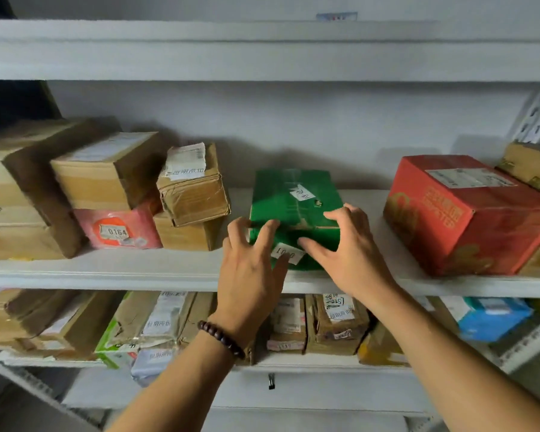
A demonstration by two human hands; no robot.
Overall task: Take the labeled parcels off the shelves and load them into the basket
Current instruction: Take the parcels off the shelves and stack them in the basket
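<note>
1. We face white shelving set against a pale wall [293,120] in dim light.
2. The green parcel [293,204] sits near the front edge of the middle shelf [138,269], apart from the brown cartons [194,188] on its left and the red box [468,213] on its right.
3. Our left hand [250,260] touches its front left corner with its fingers spread. Our right hand [346,247] rests splayed fingers on the top edge with the thumb on the front. Neither hand is closed round it.
4. More labelled parcels crowd the lower shelf [309,364].
</note>
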